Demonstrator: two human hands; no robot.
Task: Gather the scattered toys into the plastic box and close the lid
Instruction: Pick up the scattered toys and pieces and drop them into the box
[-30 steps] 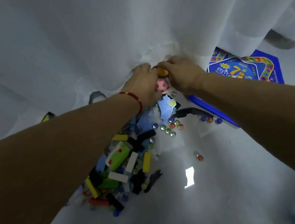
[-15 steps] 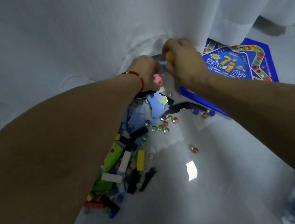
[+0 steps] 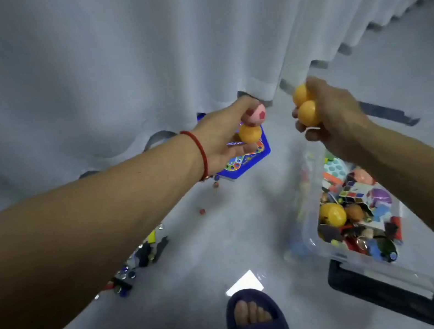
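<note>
Box (image 3: pixel 314 237), clear plastic, lower right on floor (image 3: pixel 250 231), open and part-filled. Right hand (image 3: pixel 328 112) above it, clamped on two yellow balls (image 3: pixel 304 104), probably for dropping in. Left hand (image 3: pixel 229 133), centre, grips pink ball (image 3: pixel 257 115) and yellow ball (image 3: pixel 250 133). Loose bricks (image 3: pixel 145 255) lower left, uncollected.

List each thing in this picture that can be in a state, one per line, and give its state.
left hand: raised, closed on a pink ball and a yellow ball
right hand: raised, closed on two yellow balls
plastic box: open, partly filled with toys
blue game board: lying flat on the floor
scattered toys: not yet gathered, on the floor
white curtain: hanging down to the floor
</note>
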